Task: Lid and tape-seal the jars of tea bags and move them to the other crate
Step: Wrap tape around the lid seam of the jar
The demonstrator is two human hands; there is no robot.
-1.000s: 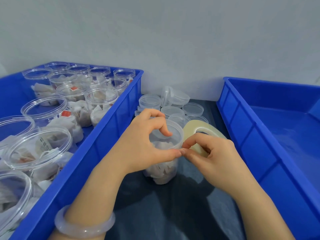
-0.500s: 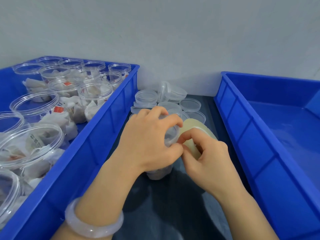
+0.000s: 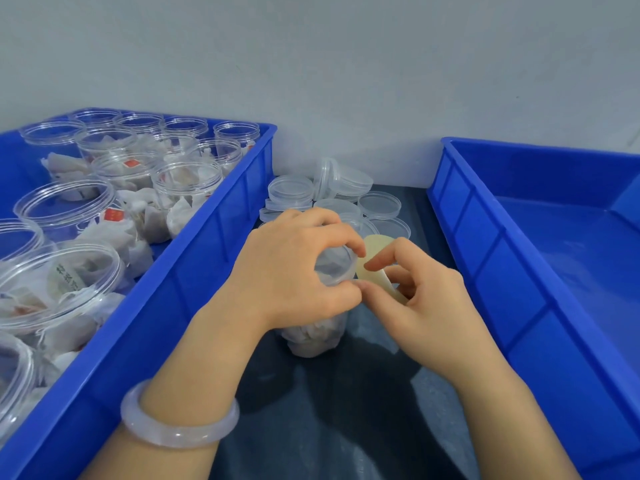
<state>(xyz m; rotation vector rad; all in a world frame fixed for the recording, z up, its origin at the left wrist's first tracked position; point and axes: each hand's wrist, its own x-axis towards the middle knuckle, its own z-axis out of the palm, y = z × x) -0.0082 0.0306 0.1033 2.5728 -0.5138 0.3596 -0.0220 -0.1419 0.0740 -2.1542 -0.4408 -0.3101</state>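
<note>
Centrally on the bench (image 3: 346,427), between the full crate (image 3: 207,244) and the empty crate (image 3: 485,254), I am curling my left hand (image 3: 298,268) round the jar (image 3: 315,337) top to steady it. My right hand (image 3: 426,306) is pinching the tape roll (image 3: 375,247) against its rim, apparently for sealing.

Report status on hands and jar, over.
Left hand grips the clear plastic jar of tea bags at its top. Right hand holds the pale round tape roll beside it. Loose clear plastic lids lie behind, out of the way.

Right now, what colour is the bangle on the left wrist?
The bangle is pale, milky lavender-white; the head view shows it best.
</note>
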